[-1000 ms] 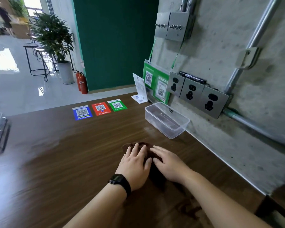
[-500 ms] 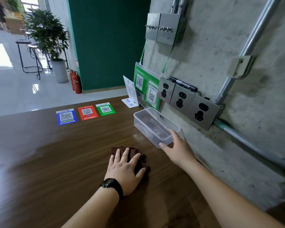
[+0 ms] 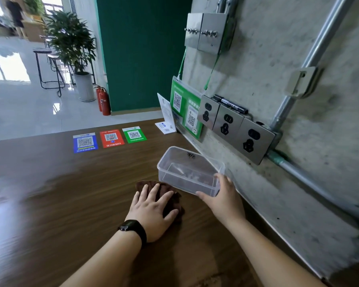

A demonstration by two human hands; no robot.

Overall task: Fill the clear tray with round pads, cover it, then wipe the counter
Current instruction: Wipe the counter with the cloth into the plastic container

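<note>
While left hand (image 3: 153,212) flat on cloth (image 3: 172,195), right fingers (image 3: 203,196) clamp clear tray (image 3: 187,170) corner

Single head-worn view, looking down and forward along the counter (image 3: 50,204), seemingly close

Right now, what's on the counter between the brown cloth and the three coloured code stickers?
Nothing: in the head view, only bare wooden counter lies between the brown cloth and the stickers.
</note>
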